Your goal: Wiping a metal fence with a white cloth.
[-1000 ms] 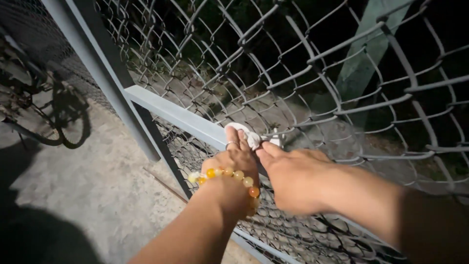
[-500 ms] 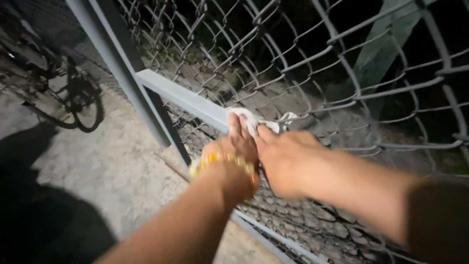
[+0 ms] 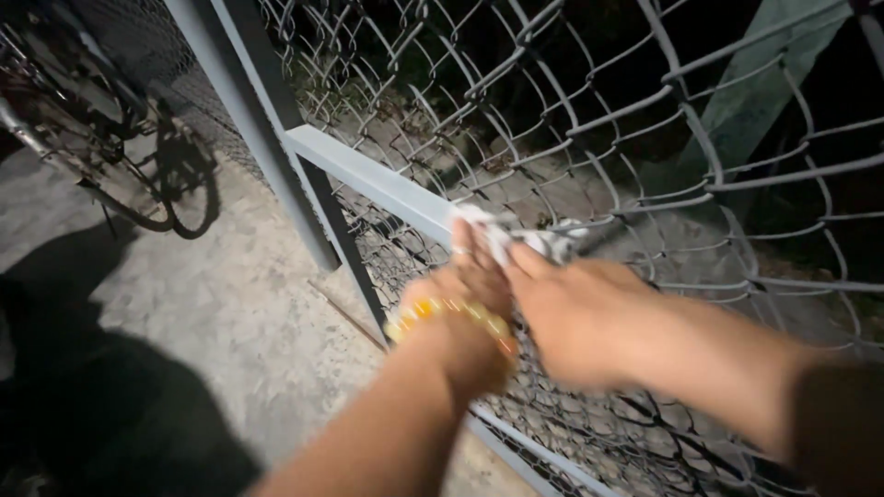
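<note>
Both hands' fingers pinch white cloth (image 3: 516, 241) | on fence rail (image 3: 368, 179) edge | open concrete (image 3: 212, 322) leftward

A crumpled white cloth (image 3: 502, 237) lies against the pale grey metal rail (image 3: 368, 179) of a grey chain-link fence (image 3: 589, 120) woven in diamond mesh. A bracelet of round yellow, amber and orange beads (image 3: 451, 315) — blurred — circles one wrist. The concrete ground (image 3: 230, 313) is mottled grey-beige, crossed by black shadow.
</note>
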